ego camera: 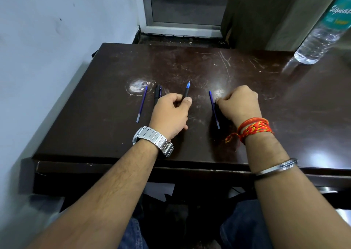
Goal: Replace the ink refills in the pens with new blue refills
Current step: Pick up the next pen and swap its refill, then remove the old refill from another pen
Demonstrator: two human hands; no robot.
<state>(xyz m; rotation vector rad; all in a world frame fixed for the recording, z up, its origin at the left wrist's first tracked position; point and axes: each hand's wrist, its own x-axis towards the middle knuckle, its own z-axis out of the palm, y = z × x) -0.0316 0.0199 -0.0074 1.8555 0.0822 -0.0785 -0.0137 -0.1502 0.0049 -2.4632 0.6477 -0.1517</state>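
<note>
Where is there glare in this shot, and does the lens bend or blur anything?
Head view: bright glare patches on the table beside the right hand and at its near right edge; wide-angle bending tilts the water bottle and wall; pen in left hand stays sharp; lower corners soften.

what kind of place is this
Probably a plain room with a small work desk, maybe an office or hostel room: a scratched dark table pushed into a corner, a window with a curtain behind it, and a water bottle.
</note>
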